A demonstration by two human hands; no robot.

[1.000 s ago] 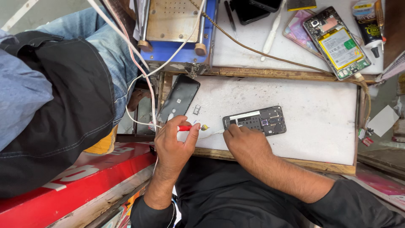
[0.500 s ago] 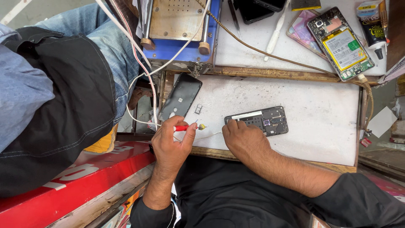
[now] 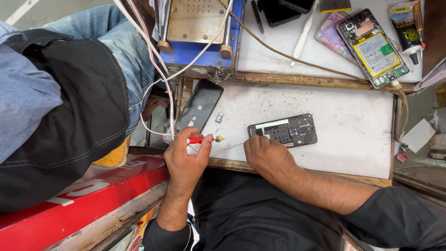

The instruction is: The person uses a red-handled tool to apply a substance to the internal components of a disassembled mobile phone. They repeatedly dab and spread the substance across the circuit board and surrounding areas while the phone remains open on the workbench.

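Left hand (image 3: pixel 186 160) barely shifted, gripping red probe (image 3: pixel 200 140) (brass tip); right hand (image 3: pixel 267 155) open by opened phone (image 3: pixel 283 131).

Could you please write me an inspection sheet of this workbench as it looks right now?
Surface: white worktop, scuffed, wooden edging.
Job's things: opened phone lying flat; red-handled tool pointing at it.
Clutter: dark back cover, second opened phone with yellow battery, white stick, blue machine.
Hands: left hand grips the tool; right hand rests beside the opened phone.
Cables: white and red wires; braided cable.
Surroundings: another person's jeans at left.
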